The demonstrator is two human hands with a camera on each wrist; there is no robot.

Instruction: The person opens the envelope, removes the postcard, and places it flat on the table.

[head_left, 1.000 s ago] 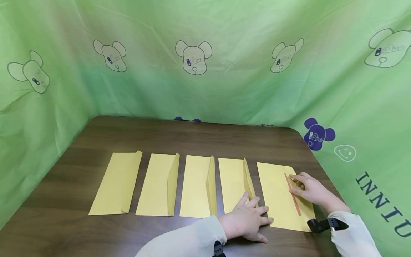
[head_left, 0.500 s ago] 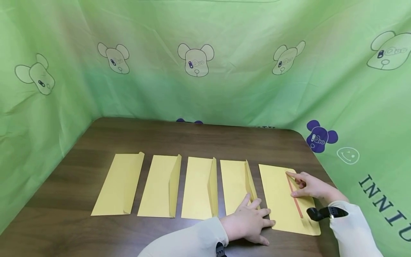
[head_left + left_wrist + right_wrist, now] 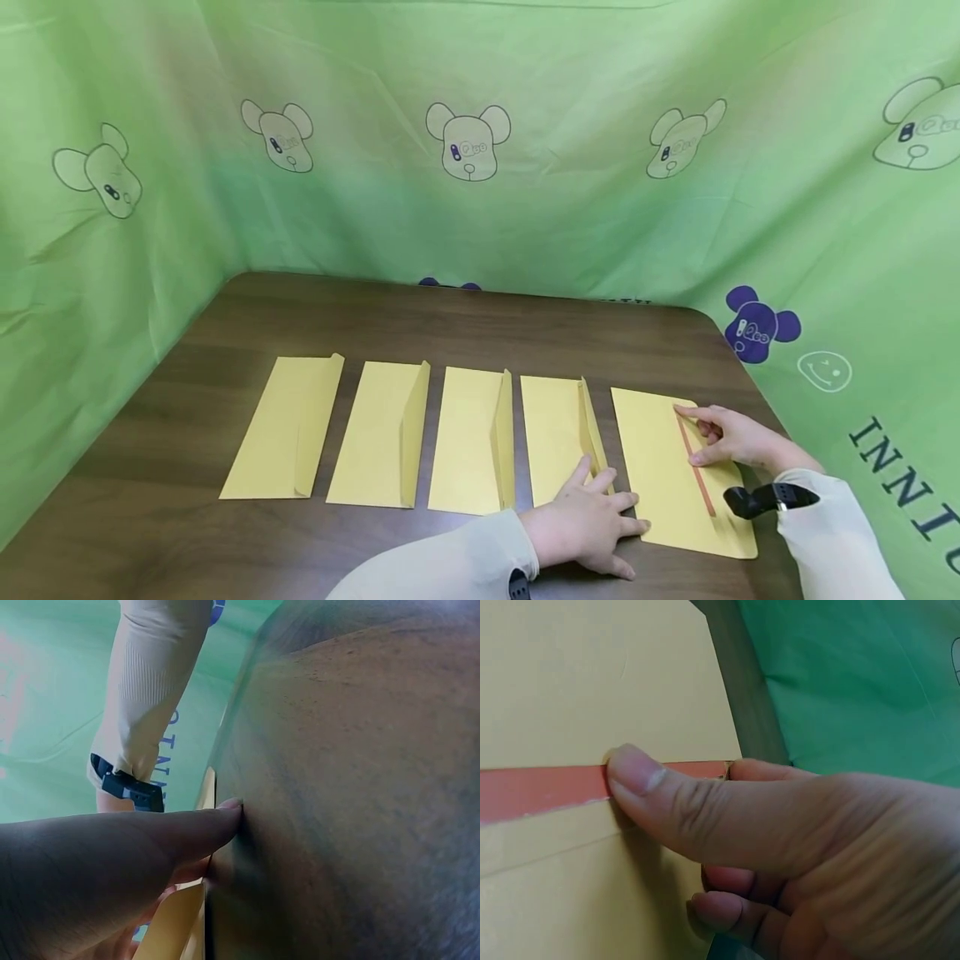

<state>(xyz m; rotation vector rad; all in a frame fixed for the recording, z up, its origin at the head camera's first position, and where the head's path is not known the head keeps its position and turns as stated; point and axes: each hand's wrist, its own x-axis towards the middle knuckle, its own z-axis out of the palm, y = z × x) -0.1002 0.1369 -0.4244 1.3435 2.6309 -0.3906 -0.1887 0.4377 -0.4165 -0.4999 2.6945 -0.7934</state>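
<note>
My right hand (image 3: 738,437) is over the rightmost yellow envelope (image 3: 648,475), which has its flap laid out to the right. A narrow red strip (image 3: 705,492) runs along that envelope near the flap. In the right wrist view, the thumb lies on the red strip (image 3: 540,791) and the index fingertip is at its far end, the other fingers curled below. Fingers spread, my left hand (image 3: 585,529) rests flat across the near corners of the fourth envelope (image 3: 555,425) and the rightmost one. In the left wrist view, its thumb (image 3: 180,832) extends onto the tabletop.
Three more yellow envelopes lie in a row to the left: a first (image 3: 277,433), a second (image 3: 375,437) and a third (image 3: 468,442), their flaps on the right side. Beneath is a dark wooden table (image 3: 480,325), enclosed by a green printed curtain (image 3: 360,208).
The right index finger has moved onto the far end of the red strip. The rightmost envelope's near right corner has shifted right. The left hand stays put while the view drifts slightly.
</note>
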